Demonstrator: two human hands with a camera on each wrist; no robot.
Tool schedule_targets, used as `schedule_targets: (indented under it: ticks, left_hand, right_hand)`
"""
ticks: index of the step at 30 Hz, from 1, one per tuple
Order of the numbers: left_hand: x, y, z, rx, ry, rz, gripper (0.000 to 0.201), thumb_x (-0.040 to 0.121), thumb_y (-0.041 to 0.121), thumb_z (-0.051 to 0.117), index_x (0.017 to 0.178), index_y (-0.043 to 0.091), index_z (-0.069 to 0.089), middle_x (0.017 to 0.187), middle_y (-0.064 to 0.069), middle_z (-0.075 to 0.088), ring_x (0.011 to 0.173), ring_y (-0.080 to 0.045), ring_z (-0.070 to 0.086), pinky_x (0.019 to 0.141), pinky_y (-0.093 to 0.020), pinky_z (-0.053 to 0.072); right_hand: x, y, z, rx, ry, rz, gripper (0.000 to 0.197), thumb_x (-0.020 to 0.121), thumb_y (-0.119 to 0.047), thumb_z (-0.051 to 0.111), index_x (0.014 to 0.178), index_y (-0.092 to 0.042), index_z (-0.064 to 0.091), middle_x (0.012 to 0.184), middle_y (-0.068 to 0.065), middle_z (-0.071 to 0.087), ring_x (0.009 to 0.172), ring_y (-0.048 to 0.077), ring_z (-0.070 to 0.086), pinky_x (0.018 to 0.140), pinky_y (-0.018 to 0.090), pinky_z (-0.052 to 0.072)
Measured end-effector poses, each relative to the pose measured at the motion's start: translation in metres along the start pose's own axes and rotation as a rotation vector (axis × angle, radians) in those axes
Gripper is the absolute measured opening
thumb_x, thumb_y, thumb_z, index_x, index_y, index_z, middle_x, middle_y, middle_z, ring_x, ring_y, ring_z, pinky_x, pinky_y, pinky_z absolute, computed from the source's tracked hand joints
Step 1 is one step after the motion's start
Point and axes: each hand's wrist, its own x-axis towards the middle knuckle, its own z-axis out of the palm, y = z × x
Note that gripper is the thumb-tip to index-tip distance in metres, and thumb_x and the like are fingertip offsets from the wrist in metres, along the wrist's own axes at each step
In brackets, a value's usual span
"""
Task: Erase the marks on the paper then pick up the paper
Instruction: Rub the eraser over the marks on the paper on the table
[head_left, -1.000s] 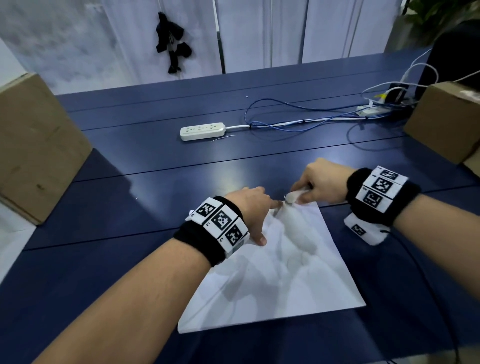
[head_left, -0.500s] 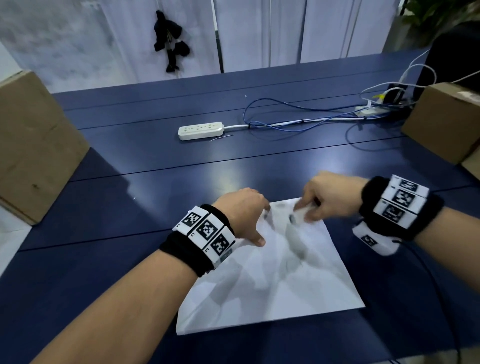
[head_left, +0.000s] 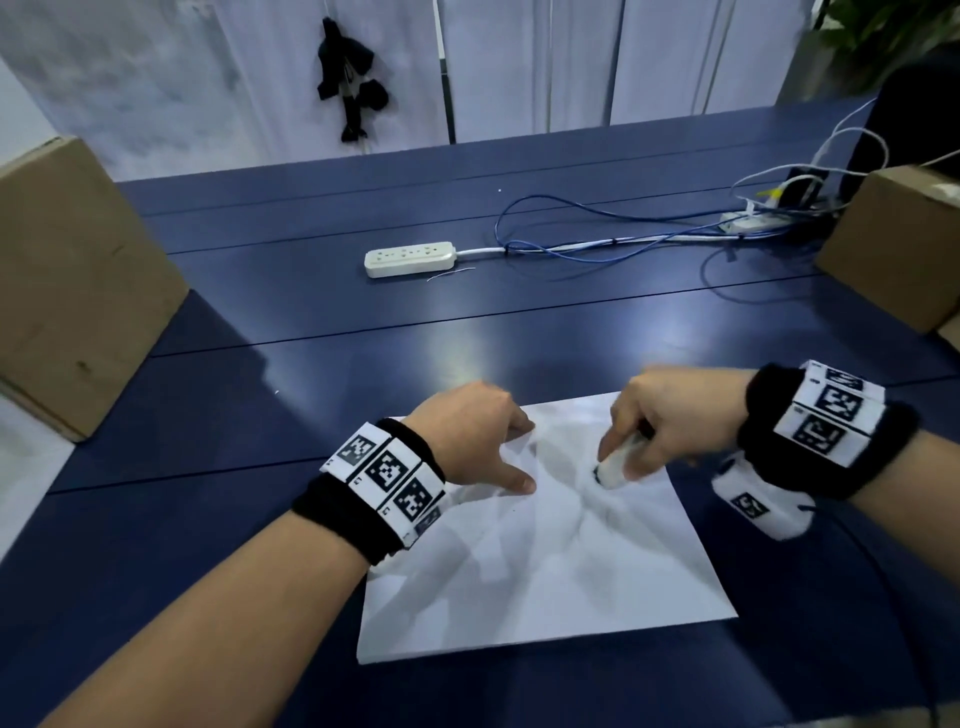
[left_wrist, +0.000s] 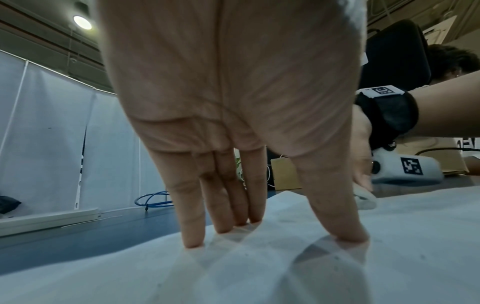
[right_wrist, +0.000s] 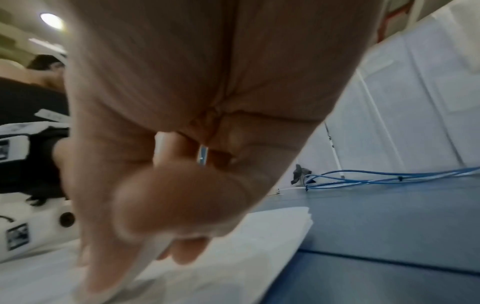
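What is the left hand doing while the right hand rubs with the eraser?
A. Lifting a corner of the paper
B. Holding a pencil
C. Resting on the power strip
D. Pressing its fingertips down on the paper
D: the left hand has straight fingers planted on the paper, flat on the table, while the right hand grips the eraser.

No words or numbers read clearly anywhere; the bands on my wrists (head_left: 387, 475) carry only black-and-white square code patterns, with tiny letters too small to read.

Black wristbands (head_left: 363, 519) with checkered tags
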Motion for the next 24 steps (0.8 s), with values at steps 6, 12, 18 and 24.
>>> schedule_targets:
  ticks: [6, 12, 18, 24]
  left_hand:
    - [-0.001, 0.001, 0.000, 0.014, -0.005, 0.011, 0.063, 0.073, 0.067, 0.069, 0.112, 0.018, 0.066, 0.100, 0.004, 0.057, 0.096, -0.017, 0.052, 0.076, -0.040, 0.054]
    - [0.001, -0.001, 0.002, -0.008, -0.016, 0.014, 0.063, 0.073, 0.066, 0.071, 0.114, 0.018, 0.066, 0.104, 0.005, 0.055, 0.099, -0.017, 0.053, 0.079, -0.040, 0.054]
    - [0.001, 0.001, 0.001, 0.002, -0.020, 0.027, 0.061, 0.074, 0.066, 0.070, 0.113, 0.019, 0.066, 0.103, 0.005, 0.054, 0.097, -0.018, 0.054, 0.078, -0.040, 0.054]
    - [0.002, 0.000, 0.001, -0.008, -0.023, 0.022, 0.060, 0.073, 0.066, 0.071, 0.113, 0.021, 0.067, 0.103, 0.005, 0.054, 0.098, -0.019, 0.055, 0.077, -0.040, 0.055]
  right_hand:
    - [0.026, 0.019, -0.016, -0.141, 0.297, 0.096, 0.027, 0.077, -0.040, 0.070, 0.104, -0.041, 0.073, 0.064, -0.011, 0.066, 0.065, 0.019, 0.062, 0.069, 0.036, 0.058]
    - [-0.003, 0.007, 0.005, 0.015, -0.004, -0.010, 0.031, 0.071, -0.045, 0.074, 0.101, -0.045, 0.073, 0.073, -0.001, 0.069, 0.065, 0.024, 0.066, 0.062, 0.025, 0.053]
    - [0.025, 0.019, -0.018, -0.162, 0.312, 0.084, 0.024, 0.079, -0.039, 0.071, 0.103, -0.035, 0.075, 0.068, -0.010, 0.068, 0.064, 0.017, 0.057, 0.069, 0.028, 0.053]
    - [-0.001, 0.008, -0.003, -0.048, 0.120, -0.012, 0.047, 0.063, -0.066, 0.058, 0.101, -0.043, 0.072, 0.069, -0.011, 0.066, 0.062, 0.003, 0.056, 0.065, 0.019, 0.047]
